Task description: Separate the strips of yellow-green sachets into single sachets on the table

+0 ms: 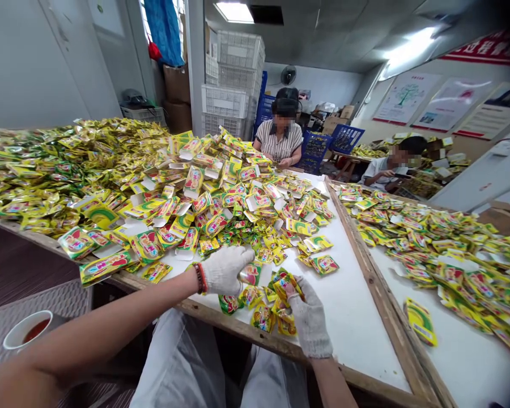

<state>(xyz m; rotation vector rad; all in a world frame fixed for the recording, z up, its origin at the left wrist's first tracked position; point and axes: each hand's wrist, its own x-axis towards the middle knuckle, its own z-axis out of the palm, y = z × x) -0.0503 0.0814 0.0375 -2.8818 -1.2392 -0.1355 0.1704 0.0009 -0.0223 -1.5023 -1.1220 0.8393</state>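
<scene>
My left hand [225, 269], in a white knit glove with a beaded bracelet at the wrist, is curled over a yellow and green sachet [250, 273] at the near edge of the white table [348, 317]. My right hand [308, 317], also gloved, grips a bunch of sachets [283, 281] just right of it. More loose sachets [261, 317] lie between and below both hands. A big heap of the same sachets [195, 192] spreads across the table beyond my hands.
A wooden rail [365, 266] separates a second table with sachets [450, 249] on the right. A seated person [280, 136] works at the far end, another person [391, 164] further right. A cup of red liquid [28, 331] stands at lower left. White crates [233, 85] are stacked behind.
</scene>
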